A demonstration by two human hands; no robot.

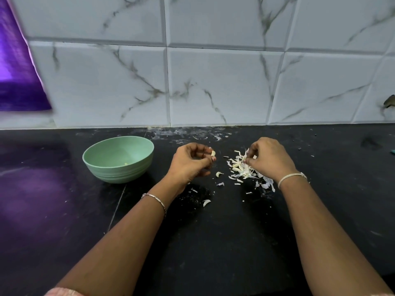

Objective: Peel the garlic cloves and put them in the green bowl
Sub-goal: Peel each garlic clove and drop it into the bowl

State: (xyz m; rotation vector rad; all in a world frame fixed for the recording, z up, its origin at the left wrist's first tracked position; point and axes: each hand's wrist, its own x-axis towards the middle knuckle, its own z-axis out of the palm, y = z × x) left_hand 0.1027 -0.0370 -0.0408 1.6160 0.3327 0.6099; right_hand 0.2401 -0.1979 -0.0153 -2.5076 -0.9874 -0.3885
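- The black bench [213,242] carries everything, with a pale marbled tile wall [213,82] behind it.
- The green bowl [119,174] stands upright on the bench, left of both hands and apart from them. A small pale bit lies inside it, too small to name for sure.
- The left hand [192,161] hovers between the bowl and the garlic pile [241,169], so I judge it the nearer hand for the drop. The bowl lies just to its left.
- The right hand [269,159] sits at the right edge of the pile, with its bunched fingertips pinching into it. Whether they hold skin or a clove is hidden.
- The garlic pile is loose white skins with a few pale cloves mixed in. Part of it is covered by the right hand.
- The peeled clove [213,153] is pinched in the left fingertips, standing roughly upright, though it is too small to be sure.
- A loose clove [218,174] lies on the bench between the hands.
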